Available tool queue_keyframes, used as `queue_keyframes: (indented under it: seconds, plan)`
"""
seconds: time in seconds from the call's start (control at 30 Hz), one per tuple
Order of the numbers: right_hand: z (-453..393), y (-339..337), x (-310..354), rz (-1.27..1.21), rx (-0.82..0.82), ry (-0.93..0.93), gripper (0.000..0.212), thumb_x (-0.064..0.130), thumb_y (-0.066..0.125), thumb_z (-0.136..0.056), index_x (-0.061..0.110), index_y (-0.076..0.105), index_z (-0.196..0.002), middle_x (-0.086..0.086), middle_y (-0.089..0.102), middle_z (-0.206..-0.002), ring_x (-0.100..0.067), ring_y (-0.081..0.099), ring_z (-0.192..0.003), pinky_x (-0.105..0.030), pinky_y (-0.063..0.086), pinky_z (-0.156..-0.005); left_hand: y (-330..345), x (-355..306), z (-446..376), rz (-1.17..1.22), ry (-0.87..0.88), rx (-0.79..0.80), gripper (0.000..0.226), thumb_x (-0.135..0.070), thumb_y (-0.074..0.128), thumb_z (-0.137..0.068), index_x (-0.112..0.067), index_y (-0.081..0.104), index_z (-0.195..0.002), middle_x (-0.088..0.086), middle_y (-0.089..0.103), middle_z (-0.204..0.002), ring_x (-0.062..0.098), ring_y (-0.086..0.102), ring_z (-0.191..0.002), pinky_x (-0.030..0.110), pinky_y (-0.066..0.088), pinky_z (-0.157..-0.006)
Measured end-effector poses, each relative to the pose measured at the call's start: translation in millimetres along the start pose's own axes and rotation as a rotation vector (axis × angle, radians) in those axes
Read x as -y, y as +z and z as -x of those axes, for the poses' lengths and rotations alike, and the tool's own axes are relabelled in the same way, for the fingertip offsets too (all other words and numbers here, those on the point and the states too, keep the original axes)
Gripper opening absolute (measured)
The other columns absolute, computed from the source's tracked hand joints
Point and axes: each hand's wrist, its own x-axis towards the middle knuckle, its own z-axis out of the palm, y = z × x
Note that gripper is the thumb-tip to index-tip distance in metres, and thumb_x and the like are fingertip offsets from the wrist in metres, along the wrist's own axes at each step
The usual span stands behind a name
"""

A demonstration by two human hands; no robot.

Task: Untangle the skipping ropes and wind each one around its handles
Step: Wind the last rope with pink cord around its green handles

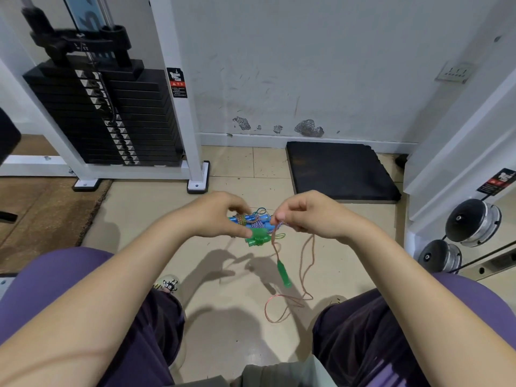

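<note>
My left hand (215, 216) holds a bundle of skipping ropes: blue handles (251, 220) with striped cord wound round them, and a green handle pair (258, 238) under my thumb. My right hand (304, 213) pinches a thin orange rope (304, 263) just right of the bundle. From that pinch the orange rope hangs down to a loose green handle (284, 275), which dangles in the air, and loops on down to the tiled floor (223, 325) between my knees.
A weight-stack machine (111, 113) with a white frame stands at the back left. A black rubber mat (340, 170) lies by the wall at the right. Chrome dumbbells (472, 222) sit on a rack at the far right. A brown mat (42, 219) covers the floor at left.
</note>
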Motion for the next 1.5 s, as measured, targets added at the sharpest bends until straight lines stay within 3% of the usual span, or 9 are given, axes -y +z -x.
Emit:
queue_keyframes:
  seconds: [0.1,0.2,0.3,0.57,0.8,0.93,1.07,1.23,1.5]
  plan:
    - [2.6,7.5,10.4,-0.235,0.039,-0.144,0.017,0.009,0.053,-0.099,0.005,0.069,-0.101,-0.004,0.054,-0.058,-0.011,0.043,-0.046,-0.019,0.032,-0.047,18.1,-11.8,-3.6,0.41,0.171,0.149,0.031,-0.035,0.075,-0.084,-0.02,0.069,-0.111,0.001,0.071,-0.112,0.018,0.064,-0.111,0.042,0.044,-0.106]
    - [-0.3,4.3,7.7,-0.248,-0.055,-0.125,0.012,0.009,0.055,-0.098,0.01,0.066,-0.099,-0.001,0.054,-0.056,-0.01,0.043,-0.047,-0.019,0.035,-0.048,11.7,-14.4,-2.4,0.572,0.124,0.223,0.018,-0.03,0.062,-0.095,-0.013,0.067,-0.093,0.008,0.071,-0.076,0.022,0.069,-0.074,0.049,0.05,-0.09]
    - [-4.1,-4.7,-0.7,-0.068,-0.233,-0.044,0.009,0.023,0.068,-0.091,0.017,0.072,-0.086,0.003,0.058,-0.061,-0.008,0.048,-0.058,-0.02,0.037,-0.057,-2.9,-3.0,-3.0,0.466,-0.001,0.119,0.022,-0.026,0.065,-0.094,-0.005,0.064,-0.086,0.008,0.057,-0.059,0.02,0.054,-0.051,0.03,0.045,-0.063]
    - [-5.1,-29.4,-14.2,0.202,-0.684,0.045,0.019,0.03,0.068,-0.09,0.018,0.064,-0.076,0.004,0.058,-0.074,-0.006,0.047,-0.065,-0.021,0.034,-0.058,-14.6,15.8,3.9,0.319,-0.131,0.207,0.026,-0.025,0.057,-0.099,-0.007,0.067,-0.084,0.002,0.052,-0.056,0.019,0.047,-0.052,0.027,0.044,-0.058]
    - [0.8,-2.7,-2.3,-0.166,-0.231,-0.03,0.03,0.035,0.073,-0.086,0.022,0.059,-0.109,-0.003,0.068,-0.081,-0.015,0.066,-0.065,-0.031,0.046,-0.073,-3.6,-11.6,7.4,0.773,-0.026,0.394,0.026,-0.026,0.045,-0.103,-0.007,0.056,-0.088,-0.002,0.024,-0.056,0.011,0.019,-0.045,0.02,0.022,-0.044]
    - [-2.7,5.2,-4.4,-0.111,-0.228,-0.081,0.065,0.036,0.082,-0.076,0.037,0.048,-0.131,0.001,0.058,-0.114,-0.009,0.06,-0.103,-0.031,0.049,-0.092,-5.0,-15.7,7.8,0.907,-0.013,0.389,0.018,-0.027,0.046,-0.1,-0.014,0.048,-0.088,-0.001,0.026,-0.055,0.009,0.018,-0.041,0.019,0.019,-0.041]
    - [-1.1,7.9,-2.6,-0.032,-0.343,-0.166,0.052,0.028,0.083,-0.076,0.034,0.055,-0.118,0.007,0.054,-0.126,-0.004,0.048,-0.12,-0.016,0.037,-0.092,-2.2,-14.3,2.3,0.992,-0.021,0.295,0.023,-0.02,0.041,-0.104,-0.01,0.05,-0.085,0.006,0.041,-0.056,0.012,0.031,-0.036,0.022,0.024,-0.04]
    - [0.4,10.7,6.8,-0.082,-0.279,-0.264,0.018,0.013,0.081,-0.078,0.007,0.065,-0.079,0.002,0.062,-0.075,0.001,0.052,-0.062,-0.015,0.039,-0.061,3.9,-16.1,-2.9,0.985,-0.06,0.221,0.029,-0.017,0.043,-0.104,0.0,0.063,-0.09,0.01,0.059,-0.061,0.018,0.053,-0.045,0.026,0.046,-0.045]
    - [-2.6,17.2,1.9,-0.068,-0.207,-0.302,0.017,0.011,0.081,-0.078,0.015,0.069,-0.09,0.007,0.064,-0.093,-0.016,0.059,-0.098,-0.021,0.046,-0.075,2.8,-15.2,0.4,0.911,0.065,0.316,0.033,-0.026,0.043,-0.103,-0.012,0.065,-0.084,0.018,0.065,-0.069,0.025,0.061,-0.053,0.042,0.039,-0.073]
